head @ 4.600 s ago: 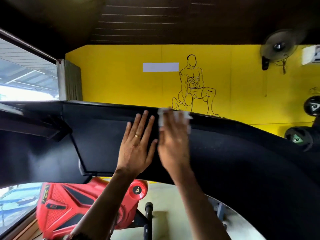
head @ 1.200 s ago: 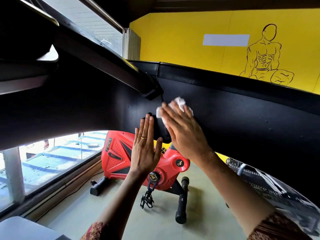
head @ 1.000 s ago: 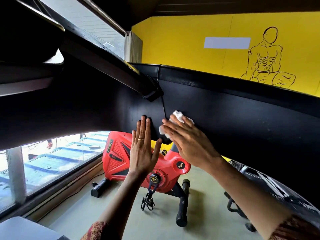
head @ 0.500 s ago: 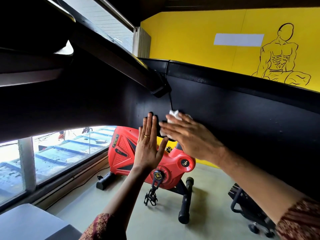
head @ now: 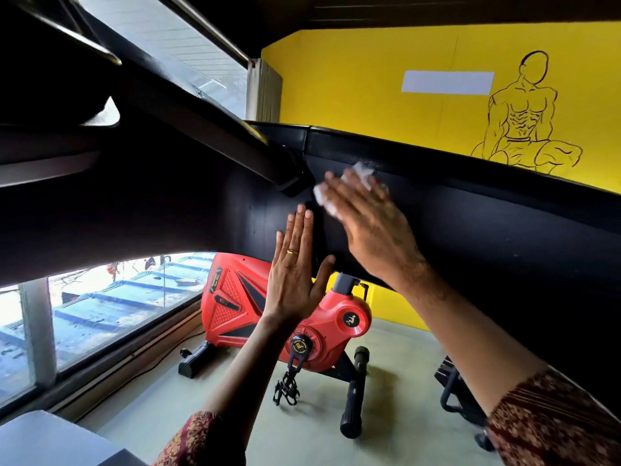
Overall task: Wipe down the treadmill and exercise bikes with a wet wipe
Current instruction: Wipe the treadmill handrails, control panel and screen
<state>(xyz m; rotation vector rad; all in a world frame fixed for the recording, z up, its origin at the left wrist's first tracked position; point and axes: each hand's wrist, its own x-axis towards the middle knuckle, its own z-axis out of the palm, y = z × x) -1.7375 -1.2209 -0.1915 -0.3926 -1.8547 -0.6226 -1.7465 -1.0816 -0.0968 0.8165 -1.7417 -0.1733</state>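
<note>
A broad matte black treadmill panel [head: 470, 237] fills the middle of the view, slanting down from upper left to lower right. Above and behind the panel rises a yellow painted wall [head: 353, 79] bearing a black line drawing of a muscular figure. Below the panel stands a red plastic exercise bike [head: 235, 297] with black feet. The right hand [head: 373, 230] lies against the panel near its upper edge, fingers straight and close together. The left hand [head: 295, 274] is spread flat and holds nothing, lower on the panel, just beside the right; whether its palm touches the panel is hard to tell. A crumpled white wet wipe [head: 361, 171] is pressed to the panel under the right fingers, poking out past their tips. A thin gold ring [head: 292, 252] sits on a left finger
</note>
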